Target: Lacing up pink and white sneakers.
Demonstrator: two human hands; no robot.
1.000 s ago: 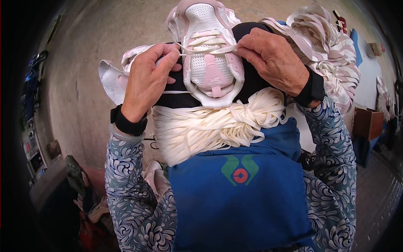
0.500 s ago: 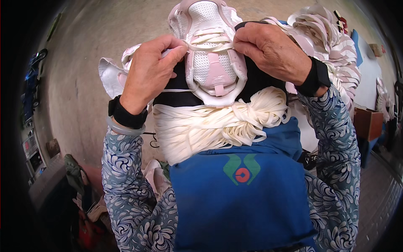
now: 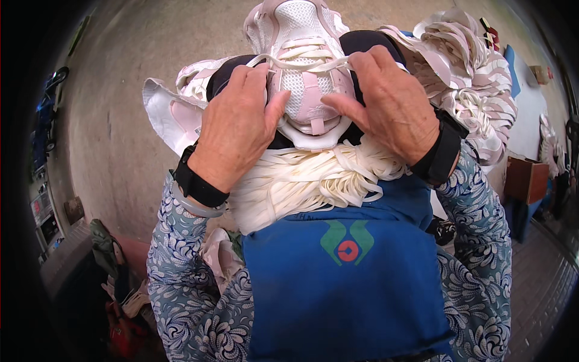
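Note:
In front of me lies a pink and white shoe upper (image 3: 312, 95), its mesh tongue showing and its collar toward me. A cream shoelace (image 3: 301, 65) criss-crosses it, and its nearest strand spans loosely between my two hands. My left hand (image 3: 238, 127) grips the upper's left side, thumb over the edge beside the tongue, fingers curled outside. On the other side, my right hand (image 3: 392, 111) holds the right edge, its thumb reaching in over the tongue and its index finger at the lace. Some fingertips are hidden. Just below is a thick bundle of cream laces (image 3: 289, 187).
Blue cloth (image 3: 344, 301) with a green and red emblem covers my lap. Many stacked shoe uppers (image 3: 476, 78) lie at the right, and more pale uppers (image 3: 172, 114) at the left. A brown box (image 3: 526, 179) stands farther right, above grey flooring.
Both hands have shifted from pinching the lace at the sides to gripping the upper's edges, thumbs over the front. The nearest lace strand now hangs looser and higher.

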